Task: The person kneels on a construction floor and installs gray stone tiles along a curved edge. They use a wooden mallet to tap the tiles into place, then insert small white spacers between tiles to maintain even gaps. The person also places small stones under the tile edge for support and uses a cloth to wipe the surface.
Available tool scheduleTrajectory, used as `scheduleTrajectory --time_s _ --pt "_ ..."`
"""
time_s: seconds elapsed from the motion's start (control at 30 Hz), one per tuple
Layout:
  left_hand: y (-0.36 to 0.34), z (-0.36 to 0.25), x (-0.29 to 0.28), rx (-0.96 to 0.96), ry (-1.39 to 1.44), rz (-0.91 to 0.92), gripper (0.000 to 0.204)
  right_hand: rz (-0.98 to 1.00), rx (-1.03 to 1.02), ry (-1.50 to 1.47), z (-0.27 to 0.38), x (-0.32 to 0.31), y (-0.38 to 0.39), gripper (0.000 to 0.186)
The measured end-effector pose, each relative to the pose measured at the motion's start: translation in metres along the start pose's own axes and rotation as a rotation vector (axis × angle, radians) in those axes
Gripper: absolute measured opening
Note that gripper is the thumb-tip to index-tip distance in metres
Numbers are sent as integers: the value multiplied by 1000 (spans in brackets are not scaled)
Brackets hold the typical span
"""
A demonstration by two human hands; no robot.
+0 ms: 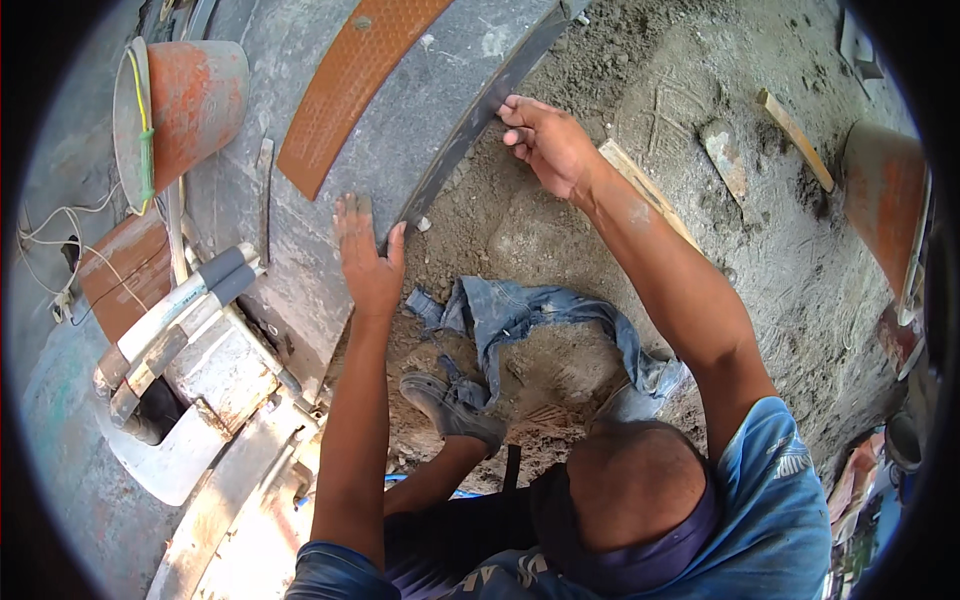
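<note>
A large grey sheet [440, 75] lies ahead of me, with a long dark strip [455, 150] running along its right edge beside the soil. My left hand [368, 262] rests flat on the sheet near the strip's near end, fingers stretched and thumb out to the side. Farther up, my right hand [545, 145] has its fingers curled and fingertips pinched at the strip's edge. On the sheet lies a curved orange-brown textured piece [350, 85]. A torn blue cloth [530, 305] is spread on the soil below my hands.
An orange bucket [205, 105] is tipped on its side at the left, another bucket [885, 200] at the right. A trowel-shaped tool [725, 160] and wooden strips [797, 140] lie on the soil. White pipes [190, 300] are stacked lower left. A shoe [450, 405] stands near the cloth.
</note>
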State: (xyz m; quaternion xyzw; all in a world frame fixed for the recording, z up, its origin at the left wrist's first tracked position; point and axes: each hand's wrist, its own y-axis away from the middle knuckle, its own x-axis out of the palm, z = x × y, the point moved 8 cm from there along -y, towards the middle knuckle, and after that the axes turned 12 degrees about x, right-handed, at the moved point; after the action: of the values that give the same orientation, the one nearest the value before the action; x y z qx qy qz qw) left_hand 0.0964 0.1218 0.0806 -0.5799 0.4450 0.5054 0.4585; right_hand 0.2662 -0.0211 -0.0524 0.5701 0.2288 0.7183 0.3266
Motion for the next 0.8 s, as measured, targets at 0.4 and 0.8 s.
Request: scheduleTrajectory --time_s 0.4,0.8 --pt "4 -2 -2 13 1 -107 47 -21 20 45 -2 -3 2 46" --pt "3 1 -3 29 -5 -135 49 -21 19 45 4 2 3 43"
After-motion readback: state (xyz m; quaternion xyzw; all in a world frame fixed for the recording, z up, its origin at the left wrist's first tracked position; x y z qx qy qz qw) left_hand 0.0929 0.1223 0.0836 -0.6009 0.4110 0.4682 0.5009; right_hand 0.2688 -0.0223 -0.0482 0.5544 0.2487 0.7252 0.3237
